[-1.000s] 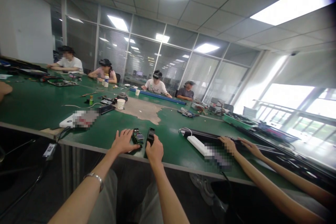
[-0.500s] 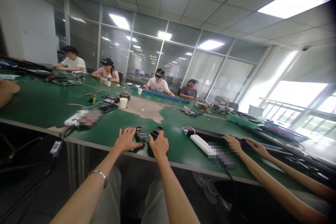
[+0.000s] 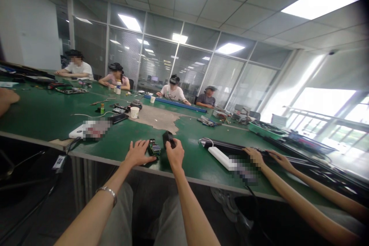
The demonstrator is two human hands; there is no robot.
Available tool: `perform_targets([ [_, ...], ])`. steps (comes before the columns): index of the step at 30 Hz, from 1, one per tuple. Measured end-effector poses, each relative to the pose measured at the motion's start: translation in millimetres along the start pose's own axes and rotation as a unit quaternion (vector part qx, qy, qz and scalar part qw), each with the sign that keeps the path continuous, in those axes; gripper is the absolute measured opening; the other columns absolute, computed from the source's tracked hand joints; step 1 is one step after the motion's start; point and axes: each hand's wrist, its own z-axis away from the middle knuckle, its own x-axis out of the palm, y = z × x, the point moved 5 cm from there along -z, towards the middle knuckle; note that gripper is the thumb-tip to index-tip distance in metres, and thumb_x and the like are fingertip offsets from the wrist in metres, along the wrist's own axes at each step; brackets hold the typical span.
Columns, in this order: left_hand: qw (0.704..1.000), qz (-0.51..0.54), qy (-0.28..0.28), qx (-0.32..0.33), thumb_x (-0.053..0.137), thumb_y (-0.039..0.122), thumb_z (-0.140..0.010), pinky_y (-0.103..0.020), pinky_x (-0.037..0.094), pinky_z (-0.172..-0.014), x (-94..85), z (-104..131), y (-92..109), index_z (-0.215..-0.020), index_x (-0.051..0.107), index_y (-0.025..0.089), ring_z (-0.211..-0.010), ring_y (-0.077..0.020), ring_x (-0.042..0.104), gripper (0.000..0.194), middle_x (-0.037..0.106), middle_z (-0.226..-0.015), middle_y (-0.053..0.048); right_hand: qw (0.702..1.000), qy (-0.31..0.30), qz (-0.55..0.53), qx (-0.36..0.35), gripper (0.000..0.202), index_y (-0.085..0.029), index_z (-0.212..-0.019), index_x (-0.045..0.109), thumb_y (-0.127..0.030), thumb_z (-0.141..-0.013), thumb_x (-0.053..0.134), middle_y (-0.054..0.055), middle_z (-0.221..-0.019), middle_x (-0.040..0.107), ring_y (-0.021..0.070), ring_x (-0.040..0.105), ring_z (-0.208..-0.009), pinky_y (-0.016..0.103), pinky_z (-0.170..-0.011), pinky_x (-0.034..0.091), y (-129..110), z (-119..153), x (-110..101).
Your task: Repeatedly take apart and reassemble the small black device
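My left hand (image 3: pixel 139 153) lies on the green table near its front edge, fingers spread, thumb beside a small green circuit board module (image 3: pixel 155 148). The module has a greyish square part on top. To the right of it, my right hand (image 3: pixel 175 153) grips a black box-like part (image 3: pixel 167 137), held tilted up at the table. Whether my left thumb touches the module is hard to tell.
A white power strip (image 3: pixel 220 157) lies right of my hands, beside another person's hands (image 3: pixel 255 157) on long black parts. Left are another power strip (image 3: pixel 77 131) and a paper cup (image 3: pixel 134 112). Several people sit across the green table (image 3: pixel 121 138).
My right hand has tipped the black part more upright, its top now higher and slightly to the left. My left hand stays spread beside the circuit board module.
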Motion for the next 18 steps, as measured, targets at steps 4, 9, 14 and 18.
perform_targets([
  [4,1.0,-0.004,-0.001,-0.001,0.044,0.083,-0.071,-0.061,0.006,-0.112,1.3,0,0,-0.149,0.023,0.024,-0.139,-0.0375,0.023,0.1,0.034,-0.151,-0.013,0.994,-0.019,-0.086,-0.063,0.04,-0.022,-0.118,0.061,-0.042,-0.086,0.046,0.004,-0.111,0.069,0.0181,0.063,-0.1,0.026,-0.088,0.045,-26,5,0],
  [9,1.0,-0.009,0.004,0.004,0.043,0.081,-0.073,-0.062,0.008,-0.111,1.6,-1,0,-0.149,0.024,0.023,-0.139,-0.0366,0.024,0.097,0.036,-0.149,-0.014,0.989,-0.036,-0.104,-0.096,0.033,-0.022,-0.108,0.067,-0.036,-0.081,0.054,0.003,-0.105,0.07,0.0177,0.064,-0.097,0.025,-0.088,0.044,-39,14,9],
  [14,1.0,-0.014,0.009,0.003,0.043,0.08,-0.073,-0.062,0.01,-0.111,-0.1,0,2,-0.147,0.027,0.019,-0.139,-0.0359,0.025,0.097,0.034,-0.15,-0.014,0.994,-0.033,-0.044,-0.092,0.033,-0.021,-0.108,0.065,-0.037,-0.082,0.054,0.007,-0.1,0.07,0.0201,0.065,-0.095,0.028,-0.085,0.045,-44,17,6],
  [18,1.0,-0.024,0.0,0.001,0.043,0.074,-0.076,-0.062,0.009,-0.112,-0.3,1,3,-0.146,0.03,0.018,-0.139,-0.0354,0.025,0.091,0.034,-0.151,-0.014,0.993,-0.058,0.042,-0.099,0.03,-0.019,-0.103,0.064,-0.035,-0.079,0.056,0.01,-0.093,0.069,0.0225,0.065,-0.089,0.03,-0.078,0.045,-55,23,6],
])
